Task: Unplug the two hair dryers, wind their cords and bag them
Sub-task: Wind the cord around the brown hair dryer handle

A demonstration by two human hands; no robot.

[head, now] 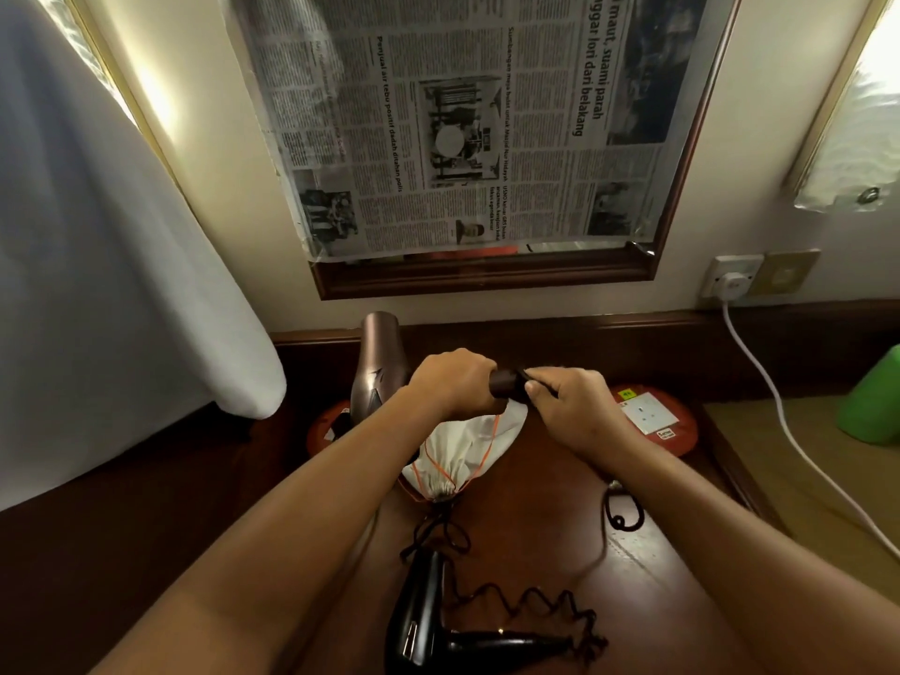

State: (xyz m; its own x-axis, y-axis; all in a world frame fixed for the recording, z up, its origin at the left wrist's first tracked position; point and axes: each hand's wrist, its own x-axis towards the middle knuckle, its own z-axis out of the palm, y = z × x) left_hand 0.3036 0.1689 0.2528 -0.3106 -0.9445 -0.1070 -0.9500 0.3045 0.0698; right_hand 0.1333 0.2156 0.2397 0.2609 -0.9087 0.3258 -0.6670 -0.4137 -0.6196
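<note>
On the dark wooden desk point(560, 504), left hand point(455, 380) grips bronze dryer point(377, 367); right hand point(567, 401) pinches its cord point(538, 382).

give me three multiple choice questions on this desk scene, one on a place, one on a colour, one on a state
1. Where is the black hair dryer?
A. nearest the camera on the desk
B. inside the bag
C. on the wall

2. What colour is the drawstring on the white bag?
A. blue
B. orange
C. green

3. What is the left hand doing?
A. resting flat
B. hanging idle
C. gripping the brown hair dryer by its handle

Answers: 1 A, it lies at the desk's near end; 2 B, orange cord crosses the cloth; 3 C, its fingers wrap the handle while the right hand pinches the cord.
</note>
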